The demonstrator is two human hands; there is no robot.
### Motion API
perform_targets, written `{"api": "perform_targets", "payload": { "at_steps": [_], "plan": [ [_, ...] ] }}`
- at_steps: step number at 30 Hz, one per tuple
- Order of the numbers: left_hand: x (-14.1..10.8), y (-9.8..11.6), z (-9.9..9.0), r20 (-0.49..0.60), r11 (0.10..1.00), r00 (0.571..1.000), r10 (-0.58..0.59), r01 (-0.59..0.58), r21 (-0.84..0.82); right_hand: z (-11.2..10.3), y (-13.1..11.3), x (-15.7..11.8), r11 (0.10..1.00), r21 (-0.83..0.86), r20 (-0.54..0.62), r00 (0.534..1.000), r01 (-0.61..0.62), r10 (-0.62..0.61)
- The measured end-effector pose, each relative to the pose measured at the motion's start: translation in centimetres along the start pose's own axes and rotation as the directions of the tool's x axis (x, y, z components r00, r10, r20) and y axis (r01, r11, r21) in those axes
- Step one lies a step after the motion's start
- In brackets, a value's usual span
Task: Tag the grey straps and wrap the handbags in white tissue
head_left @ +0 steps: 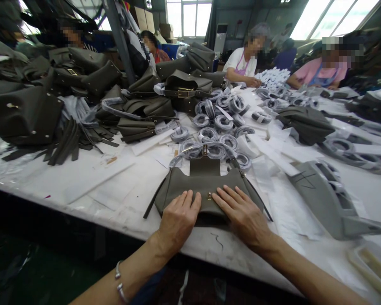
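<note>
Directly beneath the left hand (180,216) and the right hand (244,216), both laid flat with fingers loosely spread, sat a dark olive, leather-look handbag (179,184). The white-covered bench's (123,217) near edge ran close below them. Leftward, flat white paper strips (100,182) left room for moving; plastic-wrapped grey coils (207,134) crowded beyond both hands, and a grey, slotted object (325,203) lay rightward.

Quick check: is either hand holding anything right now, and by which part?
Nothing looks gripped: the left hand and right hand lie palm-down on the dark bag, fingers extended, on either side of its gold-coloured clasp.
</note>
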State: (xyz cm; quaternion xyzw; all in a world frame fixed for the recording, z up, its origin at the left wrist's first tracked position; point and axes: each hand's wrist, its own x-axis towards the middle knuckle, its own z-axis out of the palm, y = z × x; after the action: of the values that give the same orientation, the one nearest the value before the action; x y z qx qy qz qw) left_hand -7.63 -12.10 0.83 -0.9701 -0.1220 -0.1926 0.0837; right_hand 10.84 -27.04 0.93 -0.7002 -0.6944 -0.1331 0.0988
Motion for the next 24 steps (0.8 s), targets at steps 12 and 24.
{"api": "perform_targets", "payload": {
  "at_steps": [12,24],
  "plan": [
    [-2.2,-0.1,0.0,-0.02,0.986,0.999,0.046,-0.042,0.16,-2.0,1.8,0.5,0.991,0.107,0.189,0.977,0.082,-0.102],
    [-1.2,-0.1,0.4,-0.052,0.984,0.991,0.122,-0.114,0.138,1.8,2.7,-2.6,0.992,0.12,-0.007,0.999,0.05,-0.049]
  ]
}}
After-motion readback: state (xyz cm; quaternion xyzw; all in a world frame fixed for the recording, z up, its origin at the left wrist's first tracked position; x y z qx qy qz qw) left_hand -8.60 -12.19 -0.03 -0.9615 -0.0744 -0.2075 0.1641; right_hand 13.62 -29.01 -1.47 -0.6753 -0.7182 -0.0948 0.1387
